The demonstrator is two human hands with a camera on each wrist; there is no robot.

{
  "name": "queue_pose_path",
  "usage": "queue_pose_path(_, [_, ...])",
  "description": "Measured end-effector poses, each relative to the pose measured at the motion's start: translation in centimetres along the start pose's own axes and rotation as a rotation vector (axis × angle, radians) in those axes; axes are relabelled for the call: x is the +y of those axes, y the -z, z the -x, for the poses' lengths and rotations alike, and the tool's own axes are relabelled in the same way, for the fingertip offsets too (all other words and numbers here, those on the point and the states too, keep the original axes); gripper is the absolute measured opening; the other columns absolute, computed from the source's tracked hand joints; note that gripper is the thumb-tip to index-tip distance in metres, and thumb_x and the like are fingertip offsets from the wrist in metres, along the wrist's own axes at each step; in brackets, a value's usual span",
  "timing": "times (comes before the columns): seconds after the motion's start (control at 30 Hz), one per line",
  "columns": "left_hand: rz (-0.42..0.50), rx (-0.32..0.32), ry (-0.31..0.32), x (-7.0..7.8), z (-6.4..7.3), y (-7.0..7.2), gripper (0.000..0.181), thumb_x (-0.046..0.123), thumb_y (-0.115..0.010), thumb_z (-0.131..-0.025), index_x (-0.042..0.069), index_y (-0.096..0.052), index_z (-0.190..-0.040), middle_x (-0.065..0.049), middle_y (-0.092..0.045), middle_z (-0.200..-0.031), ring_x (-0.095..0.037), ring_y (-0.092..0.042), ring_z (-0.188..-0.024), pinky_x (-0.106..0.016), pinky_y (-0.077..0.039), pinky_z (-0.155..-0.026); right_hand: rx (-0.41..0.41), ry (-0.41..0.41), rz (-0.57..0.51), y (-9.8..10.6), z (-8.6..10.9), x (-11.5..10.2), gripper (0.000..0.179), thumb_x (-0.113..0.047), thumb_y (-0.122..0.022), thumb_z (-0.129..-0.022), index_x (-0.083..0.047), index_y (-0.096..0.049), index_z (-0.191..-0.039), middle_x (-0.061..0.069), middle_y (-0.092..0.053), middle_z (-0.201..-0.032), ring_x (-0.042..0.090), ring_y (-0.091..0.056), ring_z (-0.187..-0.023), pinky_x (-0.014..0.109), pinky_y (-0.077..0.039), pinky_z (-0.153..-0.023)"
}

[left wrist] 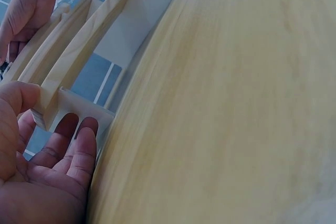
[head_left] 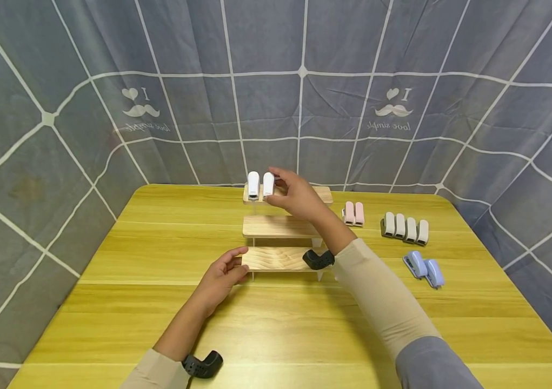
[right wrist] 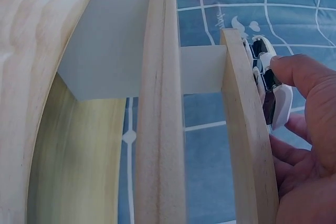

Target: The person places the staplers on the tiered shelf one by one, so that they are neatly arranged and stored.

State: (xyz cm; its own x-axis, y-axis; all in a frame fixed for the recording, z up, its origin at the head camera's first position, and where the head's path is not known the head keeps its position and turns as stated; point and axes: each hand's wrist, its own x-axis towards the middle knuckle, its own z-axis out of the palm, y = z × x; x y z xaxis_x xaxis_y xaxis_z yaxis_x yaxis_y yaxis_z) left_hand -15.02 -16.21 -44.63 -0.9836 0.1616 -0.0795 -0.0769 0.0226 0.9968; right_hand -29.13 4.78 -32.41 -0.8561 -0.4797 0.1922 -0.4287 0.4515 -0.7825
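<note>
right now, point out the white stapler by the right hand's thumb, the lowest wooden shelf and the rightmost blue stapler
White stapler (head_left: 268, 184): head view, on its white top
Lowest wooden shelf (head_left: 274, 260): head view, on the bare middle of its board
Rightmost blue stapler (head_left: 434, 272): head view, on its blue top

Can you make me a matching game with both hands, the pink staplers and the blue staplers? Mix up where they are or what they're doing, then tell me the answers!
Things
1. Right hand
2. Left hand
3. Pink staplers
4. Blue staplers

Places and actions
A. Holding the left end of the bottom shelf
B. On the table, nearer the person than the four pale staplers
C. Pinching a white stapler
D. On the table, just beside the shelves

Right pairs: 1-C, 2-A, 3-D, 4-B
</note>
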Motion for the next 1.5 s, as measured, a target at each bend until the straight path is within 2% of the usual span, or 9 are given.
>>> queue_pose_path(0.43, [-0.005,0.021,-0.011,-0.4,0.3,-0.4,0.048,0.005,-0.058,-0.099,0.006,-0.047,-0.145,-0.017,-0.056,-0.123,-0.024,-0.057,-0.106,-0.039,-0.053,-0.095,0.003,0.048,0.023,-0.1,0.5,0.2,0.071,-0.018,-0.074,-0.09,-0.008,-0.04,-0.151,0.009,-0.052,-0.141,0.023,-0.053,-0.127,0.035,-0.047,-0.103])
queue_pose_path(0.53, [-0.007,0.023,-0.012,-0.6,0.4,-0.5,0.047,0.005,-0.058,-0.099,0.007,-0.047,-0.145,-0.016,-0.056,-0.122,-0.024,-0.057,-0.106,-0.038,-0.054,-0.094,0.008,0.048,0.0,0.0,0.6,0.3,0.071,-0.019,-0.075,-0.09,-0.008,-0.041,-0.151,0.008,-0.052,-0.142,0.023,-0.053,-0.127,0.035,-0.047,-0.103])
queue_pose_path(0.73, [-0.005,0.041,-0.013,-1.1,0.5,-0.7,0.047,0.003,-0.059,-0.098,0.007,-0.049,-0.144,-0.016,-0.057,-0.118,-0.021,-0.058,-0.102,-0.035,-0.055,-0.092,0.014,0.039,-0.126,0.3,0.9,0.6,0.065,-0.018,-0.074,-0.09,-0.01,-0.045,-0.148,0.009,-0.047,-0.147,0.028,-0.051,-0.129,0.039,-0.051,-0.097])
queue_pose_path(0.83, [-0.003,0.041,-0.016,-1.2,0.6,-0.8,0.047,0.003,-0.058,-0.098,0.007,-0.049,-0.144,-0.016,-0.058,-0.118,-0.021,-0.059,-0.103,-0.035,-0.055,-0.092,0.032,0.045,-0.127,0.7,1.4,0.7,0.062,-0.021,-0.073,-0.091,-0.012,-0.048,-0.147,0.008,-0.049,-0.145,0.028,-0.051,-0.128,0.041,-0.051,-0.097])
queue_pose_path(1.03, [-0.014,0.029,-0.022,-1.4,0.8,-1.0,0.048,0.006,-0.059,-0.099,0.007,-0.048,-0.145,-0.016,-0.056,-0.122,-0.024,-0.057,-0.107,-0.038,-0.053,-0.095,0.111,0.132,-0.11,2.1,3.2,0.5,0.054,-0.018,-0.071,-0.093,-0.009,-0.051,-0.143,0.008,-0.052,-0.139,0.022,-0.048,-0.128,0.039,-0.043,-0.106])
queue_pose_path(1.27, [-0.015,0.032,-0.027,-1.3,1.1,-1.2,0.048,0.007,-0.06,-0.099,0.007,-0.048,-0.145,-0.016,-0.056,-0.121,-0.025,-0.057,-0.108,-0.037,-0.053,-0.095,0.195,0.228,-0.167,4.6,6.9,0.4,0.045,-0.006,-0.065,-0.096,-0.001,-0.052,-0.139,0.015,-0.051,-0.14,0.028,-0.049,-0.128,0.048,-0.04,-0.107])
queue_pose_path(1.4, [-0.018,0.036,-0.029,-1.3,1.2,-1.2,0.048,0.007,-0.06,-0.099,0.007,-0.047,-0.145,-0.015,-0.056,-0.122,-0.025,-0.057,-0.107,-0.036,-0.053,-0.095,0.227,0.229,-0.136,5.9,8.9,1.8,0.045,-0.003,-0.066,-0.095,0.0,-0.053,-0.138,0.014,-0.051,-0.139,0.028,-0.05,-0.127,0.045,-0.042,-0.105])
queue_pose_path(1.5, [-0.013,0.038,-0.03,-1.4,1.3,-1.2,0.048,0.007,-0.06,-0.099,0.007,-0.047,-0.146,-0.016,-0.056,-0.122,-0.024,-0.057,-0.107,-0.035,-0.053,-0.095,0.232,0.189,-0.094,6.7,10.5,3.0,0.045,-0.004,-0.065,-0.096,-0.001,-0.052,-0.138,0.013,-0.052,-0.138,0.029,-0.05,-0.127,0.046,-0.041,-0.105])
